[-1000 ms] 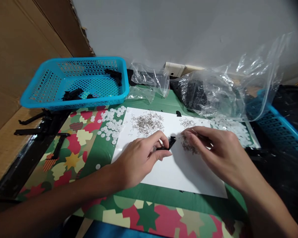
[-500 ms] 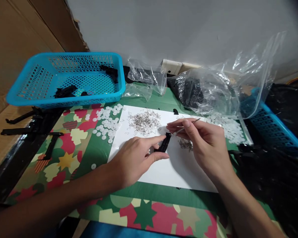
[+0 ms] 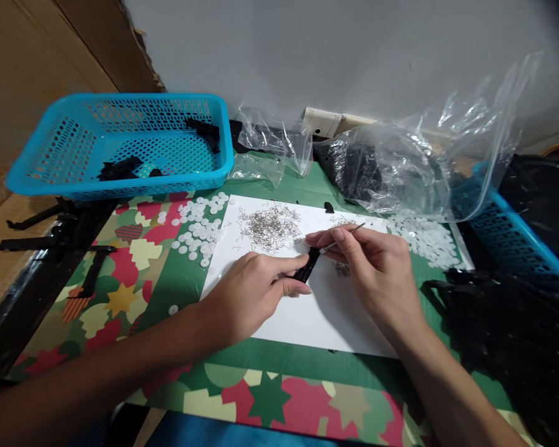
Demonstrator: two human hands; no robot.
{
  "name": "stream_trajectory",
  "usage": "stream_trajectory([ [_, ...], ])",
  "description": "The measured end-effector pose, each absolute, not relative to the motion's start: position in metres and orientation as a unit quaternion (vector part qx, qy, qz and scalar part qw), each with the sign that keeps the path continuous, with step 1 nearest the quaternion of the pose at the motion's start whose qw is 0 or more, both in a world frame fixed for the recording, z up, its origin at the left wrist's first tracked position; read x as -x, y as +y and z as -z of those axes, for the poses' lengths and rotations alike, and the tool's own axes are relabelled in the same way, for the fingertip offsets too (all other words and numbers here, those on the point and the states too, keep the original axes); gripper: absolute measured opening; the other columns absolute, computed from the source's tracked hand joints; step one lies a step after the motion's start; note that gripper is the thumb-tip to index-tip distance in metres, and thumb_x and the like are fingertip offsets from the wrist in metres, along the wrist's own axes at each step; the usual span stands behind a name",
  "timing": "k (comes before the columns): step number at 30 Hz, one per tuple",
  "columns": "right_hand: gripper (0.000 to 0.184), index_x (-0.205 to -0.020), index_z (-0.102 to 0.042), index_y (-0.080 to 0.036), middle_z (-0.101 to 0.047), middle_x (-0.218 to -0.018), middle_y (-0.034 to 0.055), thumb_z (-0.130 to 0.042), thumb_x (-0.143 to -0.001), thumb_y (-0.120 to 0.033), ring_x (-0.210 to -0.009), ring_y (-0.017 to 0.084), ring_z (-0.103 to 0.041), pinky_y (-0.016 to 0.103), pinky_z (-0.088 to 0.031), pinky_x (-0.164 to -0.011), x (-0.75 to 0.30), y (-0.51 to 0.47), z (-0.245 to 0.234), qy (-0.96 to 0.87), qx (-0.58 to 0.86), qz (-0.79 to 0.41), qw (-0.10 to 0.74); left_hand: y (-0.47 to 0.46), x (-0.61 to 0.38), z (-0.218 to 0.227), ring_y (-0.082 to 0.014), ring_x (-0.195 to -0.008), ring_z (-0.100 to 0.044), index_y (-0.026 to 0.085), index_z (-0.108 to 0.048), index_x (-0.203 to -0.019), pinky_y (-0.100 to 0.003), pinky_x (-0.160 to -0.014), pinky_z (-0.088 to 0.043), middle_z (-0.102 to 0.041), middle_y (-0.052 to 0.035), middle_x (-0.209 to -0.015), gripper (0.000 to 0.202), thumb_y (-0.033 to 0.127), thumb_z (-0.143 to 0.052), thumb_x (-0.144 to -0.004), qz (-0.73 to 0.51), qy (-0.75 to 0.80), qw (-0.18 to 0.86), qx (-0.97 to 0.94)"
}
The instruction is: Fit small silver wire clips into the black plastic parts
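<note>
My left hand (image 3: 256, 293) pinches a small black plastic part (image 3: 306, 267) between thumb and forefinger, low over a white sheet of paper (image 3: 317, 316). My right hand (image 3: 372, 273) is closed on thin metal tweezers (image 3: 347, 237) whose tip meets the top of the black part. A pile of tiny metal springs (image 3: 270, 225) lies on the paper just beyond my left hand. A smaller cluster of springs (image 3: 341, 268) shows beside my right hand.
A blue basket (image 3: 121, 146) with a few black parts stands at the back left. White discs (image 3: 200, 226) lie left of the paper, more white discs (image 3: 423, 239) at the right. Clear plastic bags (image 3: 400, 174) sit at the back. Black parts (image 3: 503, 323) pile up right.
My right hand lifted from the small spring cluster with the tweezers and brought their tip to the black part. My left hand turned the part more upright and moved it slightly left.
</note>
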State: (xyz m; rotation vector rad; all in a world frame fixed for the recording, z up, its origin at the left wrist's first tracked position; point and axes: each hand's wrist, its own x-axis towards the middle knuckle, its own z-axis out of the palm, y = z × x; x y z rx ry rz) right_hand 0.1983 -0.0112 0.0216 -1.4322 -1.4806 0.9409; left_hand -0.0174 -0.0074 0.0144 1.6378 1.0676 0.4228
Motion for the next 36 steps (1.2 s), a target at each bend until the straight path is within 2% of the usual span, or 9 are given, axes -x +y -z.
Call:
stream_trajectory([
  [5,0.031,-0.093,-0.082,-0.022,-0.083,-0.099,0.0073,-0.06,-0.107,-0.039,-0.094,0.023,-0.079,0.039,-0.063,-0.087,-0.195,-0.011,-0.02,-0.613,0.571,-0.351,0.418,-0.006,0.019,-0.013,-0.0231,-0.098,-0.078,0.031,-0.072,-0.139,-0.031,-0.081,-0.057,-0.085,-0.0012,-0.1,0.041,0.03,-0.064,-0.099,-0.172,0.449,0.567,-0.669],
  [9,0.031,-0.09,-0.079,-0.02,-0.082,-0.102,0.0072,-0.06,-0.107,-0.037,-0.095,0.023,-0.078,0.038,-0.062,-0.088,-0.192,-0.011,-0.016,-0.594,0.557,-0.379,0.44,-0.005,0.02,-0.01,-0.023,-0.105,-0.077,0.03,-0.072,-0.139,-0.031,-0.083,-0.058,-0.084,-0.0011,-0.1,0.04,0.031,-0.063,-0.1,-0.182,0.445,0.589,-0.649],
  [14,0.028,-0.106,-0.075,-0.021,-0.078,-0.102,0.0061,-0.049,-0.112,-0.027,-0.093,0.019,-0.073,0.034,-0.056,-0.083,-0.201,-0.014,-0.026,-0.678,0.528,-0.253,0.444,-0.005,0.019,-0.013,-0.0194,-0.094,-0.072,0.027,-0.067,-0.146,-0.029,-0.079,-0.054,-0.081,-0.0042,-0.101,0.046,0.043,-0.065,-0.102,-0.221,0.457,0.596,-0.622],
  [17,0.03,-0.122,-0.069,-0.019,-0.069,-0.103,0.0093,-0.041,-0.111,-0.016,-0.091,0.02,-0.065,0.034,-0.052,-0.078,-0.209,-0.02,-0.039,-0.805,0.449,-0.143,0.362,-0.008,0.018,-0.021,-0.0185,-0.094,-0.067,0.029,-0.058,-0.152,-0.028,-0.08,-0.052,-0.075,-0.0034,-0.096,0.054,0.05,-0.064,-0.103,-0.255,0.427,0.63,-0.596],
  [20,0.021,-0.116,-0.07,-0.018,-0.063,-0.102,0.0098,-0.05,-0.109,-0.019,-0.087,0.02,-0.056,0.034,-0.047,-0.075,-0.21,-0.026,-0.047,-0.872,0.405,-0.069,0.267,-0.011,0.019,-0.032,-0.0142,-0.079,-0.061,0.035,-0.042,-0.159,-0.024,-0.07,-0.046,-0.068,0.0006,-0.085,0.06,0.05,-0.062,-0.104,-0.271,0.386,0.679,-0.562],
  [24,0.026,-0.104,-0.07,-0.018,-0.067,-0.103,0.0084,-0.045,-0.11,-0.013,-0.085,0.018,-0.055,0.033,-0.044,-0.076,-0.207,-0.032,-0.056,-0.893,0.378,0.031,0.241,-0.017,0.021,-0.041,-0.0101,-0.062,-0.043,0.035,-0.035,-0.159,-0.022,-0.056,-0.036,-0.064,-0.0001,-0.089,0.059,0.052,-0.056,-0.107,-0.25,0.359,0.702,-0.562],
  [28,0.026,-0.114,-0.073,-0.021,-0.071,-0.109,0.0091,-0.048,-0.109,-0.014,-0.093,0.021,-0.061,0.036,-0.045,-0.082,-0.234,-0.053,-0.069,-0.839,0.496,0.048,0.217,-0.016,0.023,-0.034,-0.0136,-0.071,-0.051,0.033,-0.043,-0.155,-0.026,-0.06,-0.044,-0.067,-0.006,-0.111,0.051,0.054,-0.048,-0.109,-0.263,0.364,0.631,-0.632],
  [31,0.021,-0.121,-0.073,-0.024,-0.073,-0.114,0.0094,-0.059,-0.106,-0.026,-0.1,0.026,-0.065,0.039,-0.049,-0.085,-0.282,-0.077,-0.07,-0.753,0.617,0.053,0.222,-0.008,0.028,-0.028,-0.0158,-0.079,-0.056,0.029,-0.059,-0.143,-0.028,-0.07,-0.049,-0.069,-0.0063,-0.113,0.042,0.051,-0.047,-0.109,-0.264,0.397,0.551,-0.684],
  [36,0.025,-0.108,-0.079,-0.026,-0.076,-0.107,0.0081,-0.063,-0.103,-0.044,-0.087,0.028,-0.067,0.044,-0.05,-0.081,-0.365,-0.112,-0.056,-0.664,0.707,0.125,0.21,0.006,0.031,-0.029,-0.0209,-0.106,-0.065,0.025,-0.074,-0.121,-0.029,-0.08,-0.05,-0.072,-0.0055,-0.122,0.033,0.048,-0.055,-0.107,-0.295,0.444,0.414,-0.738],
])
